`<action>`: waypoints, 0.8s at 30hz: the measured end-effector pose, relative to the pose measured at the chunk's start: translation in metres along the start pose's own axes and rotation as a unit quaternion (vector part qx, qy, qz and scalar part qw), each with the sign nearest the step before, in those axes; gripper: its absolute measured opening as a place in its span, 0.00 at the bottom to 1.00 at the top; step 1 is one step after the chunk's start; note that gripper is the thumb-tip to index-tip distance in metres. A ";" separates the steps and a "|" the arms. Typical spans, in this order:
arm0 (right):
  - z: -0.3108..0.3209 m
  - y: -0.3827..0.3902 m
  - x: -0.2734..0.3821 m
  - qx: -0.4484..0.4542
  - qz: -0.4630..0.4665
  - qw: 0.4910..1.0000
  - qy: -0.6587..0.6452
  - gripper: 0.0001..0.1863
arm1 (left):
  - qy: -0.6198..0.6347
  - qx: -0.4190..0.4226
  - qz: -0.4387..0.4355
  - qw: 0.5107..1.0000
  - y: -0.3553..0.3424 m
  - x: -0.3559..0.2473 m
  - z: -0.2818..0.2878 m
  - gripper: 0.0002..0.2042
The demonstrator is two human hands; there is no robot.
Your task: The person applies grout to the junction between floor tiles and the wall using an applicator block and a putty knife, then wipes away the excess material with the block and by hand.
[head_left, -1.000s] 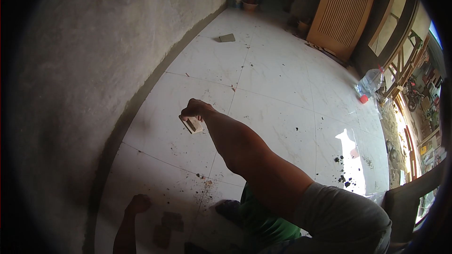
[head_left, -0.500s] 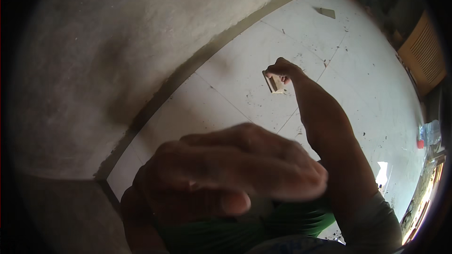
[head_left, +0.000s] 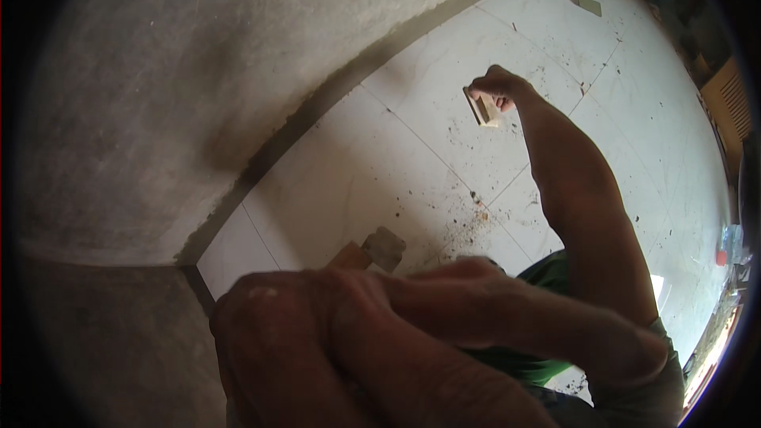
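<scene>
My left hand (head_left: 357, 349) is raised very near the camera and fills the lower middle. Its fingers are partly stretched and apart, with nothing visible in them. Farther off, my right hand (head_left: 501, 85) grips a small, pale rectangular hand float (head_left: 486, 111) from above. One dark edge of the float shows, and my fingers hide part of its top. The float is at the white tiled floor (head_left: 420, 158). Beyond my left hand lie a reddish-brown piece (head_left: 347, 257) and a rough grey lump (head_left: 385, 249), both partly covered by that hand.
A grey plastered wall (head_left: 158, 95) rises at the left, with a darker band (head_left: 293, 127) along its foot. Crumbs of debris (head_left: 476, 222) are scattered over the tiles. A flat greenish piece (head_left: 588, 5) lies far off. A slatted brown panel (head_left: 728, 103) stands at the right, near a clear bottle (head_left: 731, 244).
The view has shifted. My left hand has dropped lower and turned, uncovering the reddish-brown piece, the grey lump and more debris. My right hand still grips the float.
</scene>
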State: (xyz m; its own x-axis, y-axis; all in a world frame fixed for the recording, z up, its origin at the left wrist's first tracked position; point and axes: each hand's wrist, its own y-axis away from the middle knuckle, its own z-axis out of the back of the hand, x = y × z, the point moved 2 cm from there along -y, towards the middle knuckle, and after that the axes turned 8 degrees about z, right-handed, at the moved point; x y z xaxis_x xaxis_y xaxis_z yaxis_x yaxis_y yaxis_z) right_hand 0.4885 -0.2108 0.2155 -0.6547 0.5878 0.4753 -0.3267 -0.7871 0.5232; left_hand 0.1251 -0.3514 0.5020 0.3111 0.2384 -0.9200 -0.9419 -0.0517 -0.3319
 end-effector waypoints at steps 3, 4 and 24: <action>-0.009 -0.017 0.026 -0.008 0.080 0.995 -0.060 0.26 | -0.085 0.036 0.086 0.992 0.017 -0.028 0.025 0.23; 0.001 -0.027 0.009 -0.014 0.101 0.992 -0.079 0.25 | -0.112 0.034 0.100 0.988 0.027 -0.015 0.038 0.23; -0.348 -0.112 0.243 -0.228 0.236 0.829 -0.453 0.23 | -0.456 -0.495 0.678 0.297 0.578 0.390 0.082 0.33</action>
State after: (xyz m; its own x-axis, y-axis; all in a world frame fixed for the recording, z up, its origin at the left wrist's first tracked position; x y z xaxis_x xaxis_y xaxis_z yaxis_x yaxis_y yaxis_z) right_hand 0.1289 -0.0445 0.0264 -0.0691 -0.0683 0.9953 -0.5394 -0.8367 -0.0949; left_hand -0.3084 -0.2091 -0.0317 -0.8574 -0.5114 -0.0585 0.5147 -0.8515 -0.1005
